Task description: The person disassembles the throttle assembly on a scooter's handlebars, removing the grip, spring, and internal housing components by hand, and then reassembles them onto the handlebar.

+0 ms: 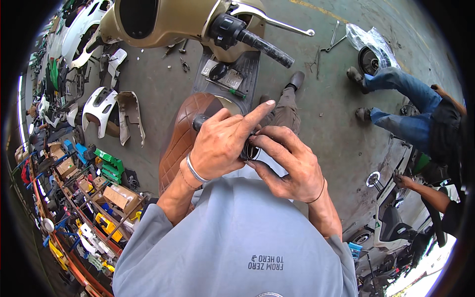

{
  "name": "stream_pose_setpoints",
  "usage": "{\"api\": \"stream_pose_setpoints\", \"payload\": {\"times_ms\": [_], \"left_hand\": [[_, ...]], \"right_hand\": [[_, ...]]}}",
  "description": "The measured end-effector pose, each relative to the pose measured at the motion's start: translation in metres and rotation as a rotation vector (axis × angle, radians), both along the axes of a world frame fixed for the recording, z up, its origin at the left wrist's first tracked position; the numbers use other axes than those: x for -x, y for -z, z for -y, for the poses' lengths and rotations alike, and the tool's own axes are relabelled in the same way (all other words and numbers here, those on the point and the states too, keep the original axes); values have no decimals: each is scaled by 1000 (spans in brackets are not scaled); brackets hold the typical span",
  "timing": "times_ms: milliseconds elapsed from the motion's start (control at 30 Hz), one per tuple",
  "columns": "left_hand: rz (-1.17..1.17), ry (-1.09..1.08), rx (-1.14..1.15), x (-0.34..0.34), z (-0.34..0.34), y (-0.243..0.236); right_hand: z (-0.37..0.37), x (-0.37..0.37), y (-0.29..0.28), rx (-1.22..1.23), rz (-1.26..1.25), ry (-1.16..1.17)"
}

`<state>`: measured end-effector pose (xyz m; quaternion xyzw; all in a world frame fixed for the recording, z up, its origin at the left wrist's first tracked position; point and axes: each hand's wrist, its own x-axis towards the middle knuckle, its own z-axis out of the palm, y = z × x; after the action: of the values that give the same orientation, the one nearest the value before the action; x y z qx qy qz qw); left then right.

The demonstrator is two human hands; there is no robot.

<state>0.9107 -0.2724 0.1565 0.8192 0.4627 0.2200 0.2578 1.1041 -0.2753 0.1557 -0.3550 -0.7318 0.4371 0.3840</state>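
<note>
Clasping a small black part (249,148), both hands (222,143) (289,166) above green workshop floor (163,84)

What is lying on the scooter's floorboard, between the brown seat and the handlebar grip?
In the head view, a screwdriver with a green handle lies there, beside a dark round part and a pale flat card.

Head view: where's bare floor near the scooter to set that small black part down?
Bare concrete lies right of the footboard, short of the crouching person. Another patch sits between the white panels and the scooter. The far-left shelves are crowded.
</note>
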Motion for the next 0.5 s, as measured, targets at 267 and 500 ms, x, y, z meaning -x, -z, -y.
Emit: {"api": "stream_pose_setpoints", "payload": {"times_ms": [267, 500], "left_hand": [[123, -23, 30, -6, 4, -2], [315, -78, 145, -16, 0, 5]], "right_hand": [[11, -6, 9, 26, -79, 32], [-3, -14, 8, 140, -174, 45]]}}
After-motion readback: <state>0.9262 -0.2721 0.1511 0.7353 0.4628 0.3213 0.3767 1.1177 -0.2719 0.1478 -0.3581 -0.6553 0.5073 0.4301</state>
